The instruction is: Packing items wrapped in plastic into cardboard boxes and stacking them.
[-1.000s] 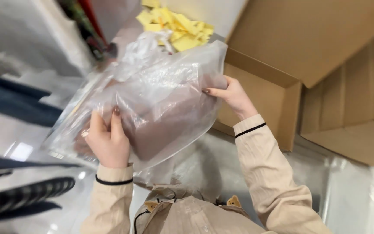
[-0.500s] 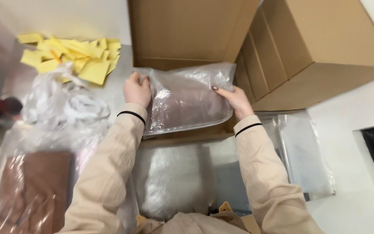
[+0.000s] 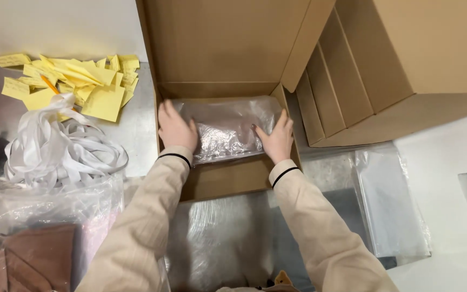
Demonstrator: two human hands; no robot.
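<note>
Pressing down, left hand (image 3: pixel 176 128) and right hand (image 3: pixel 277 138) grip, apparently, a clear plastic-wrapped brown package (image 3: pixel 224 127) inside the open brown cardboard box (image 3: pixel 228 181).

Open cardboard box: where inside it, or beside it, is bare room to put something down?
Inside the open cardboard box, only the strip nearest the person, below the bagged item under both hands, is bare. Bare metal table lies between box and yellow notes. Crowded left: white ribbons.
</note>
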